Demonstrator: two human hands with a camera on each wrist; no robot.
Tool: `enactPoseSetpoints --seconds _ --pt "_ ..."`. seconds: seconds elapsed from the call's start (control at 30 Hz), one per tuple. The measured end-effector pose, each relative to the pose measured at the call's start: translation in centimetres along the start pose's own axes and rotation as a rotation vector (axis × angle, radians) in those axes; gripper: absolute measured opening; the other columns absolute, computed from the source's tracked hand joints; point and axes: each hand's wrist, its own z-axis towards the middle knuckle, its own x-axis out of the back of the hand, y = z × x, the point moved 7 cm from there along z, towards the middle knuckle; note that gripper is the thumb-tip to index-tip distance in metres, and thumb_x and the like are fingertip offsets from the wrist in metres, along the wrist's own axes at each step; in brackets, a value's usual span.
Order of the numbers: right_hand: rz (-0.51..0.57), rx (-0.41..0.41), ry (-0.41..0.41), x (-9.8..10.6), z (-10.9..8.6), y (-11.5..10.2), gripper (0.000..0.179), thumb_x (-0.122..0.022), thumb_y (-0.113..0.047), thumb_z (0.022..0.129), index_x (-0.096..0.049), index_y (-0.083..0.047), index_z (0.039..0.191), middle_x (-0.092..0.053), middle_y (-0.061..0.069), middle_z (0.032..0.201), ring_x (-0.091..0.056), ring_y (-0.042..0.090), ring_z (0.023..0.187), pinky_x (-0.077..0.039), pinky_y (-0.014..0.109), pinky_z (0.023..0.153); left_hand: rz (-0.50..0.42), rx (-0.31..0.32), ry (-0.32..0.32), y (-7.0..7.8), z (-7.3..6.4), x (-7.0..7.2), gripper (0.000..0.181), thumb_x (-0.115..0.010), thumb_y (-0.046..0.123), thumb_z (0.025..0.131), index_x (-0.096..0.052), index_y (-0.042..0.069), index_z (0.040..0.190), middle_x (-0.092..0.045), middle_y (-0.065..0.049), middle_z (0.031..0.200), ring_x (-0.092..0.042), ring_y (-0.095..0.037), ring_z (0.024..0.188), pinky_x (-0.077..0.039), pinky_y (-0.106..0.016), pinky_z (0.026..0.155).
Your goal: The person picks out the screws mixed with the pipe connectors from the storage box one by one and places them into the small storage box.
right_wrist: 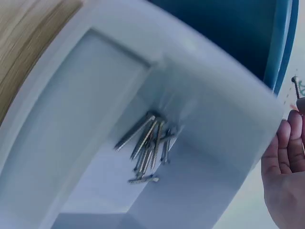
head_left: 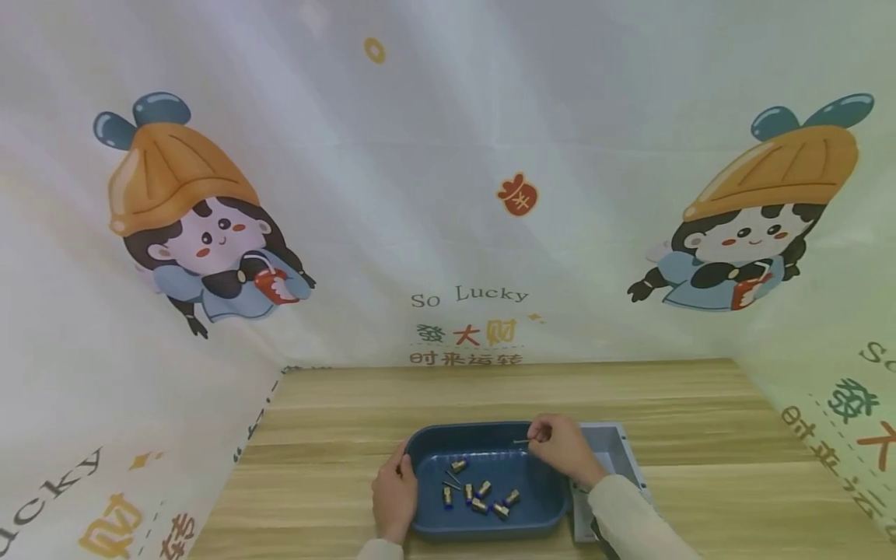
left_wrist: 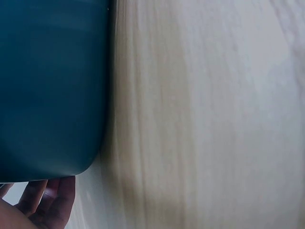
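My left hand (head_left: pixel 394 494) grips the left end of a dark blue plastic basin (head_left: pixel 490 533), its fingers against the outer wall (left_wrist: pixel 52 202) in the left wrist view. Above the basin's far right rim, my right hand (head_left: pixel 560 445) pinches a metal screw (right_wrist: pixel 295 87) between thumb and fingers. Several brass fittings with blue ends, such as one brass fitting (head_left: pixel 484 488), lie scattered in the basin. A couple of thin screws (head_left: pixel 453 481) lie among them.
A grey bin (head_left: pixel 623 445) stands against the basin's right side, partly hidden by my right forearm. Several loose screws (right_wrist: pixel 150 143) lie in a heap in it. Both stand on a wood-grain table (head_left: pixel 336 412), with printed cloth (head_left: pixel 448 233) behind and at the sides.
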Motion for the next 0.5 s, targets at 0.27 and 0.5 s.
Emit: enactPoseSetpoints --seconds 0.27,0.5 --pt "-0.002 -0.058 0.030 2.0 -0.3 1.3 0.006 -0.066 0.000 0.072 -0.064 -0.003 0.076 -0.059 0.000 0.069 -0.051 0.007 0.065 -0.044 0.020 0.060 -0.007 -0.020 -0.011 -0.1 0.1 0.1 0.033 -0.050 0.013 0.096 -0.061 0.007 0.127 -0.063 -0.025 0.119 -0.066 -0.040 0.095 -0.052 -0.055 0.072" --pt "-0.015 -0.058 0.060 4.4 -1.1 2.4 0.005 -0.065 -0.001 0.075 -0.065 -0.003 0.079 -0.060 0.000 0.072 -0.051 0.006 0.068 -0.044 0.021 0.062 -0.009 -0.015 -0.008 0.1 0.0 0.1 0.033 -0.049 0.012 0.096 -0.061 0.007 0.127 -0.062 -0.025 0.120 -0.063 -0.044 0.103 -0.051 -0.057 0.079"
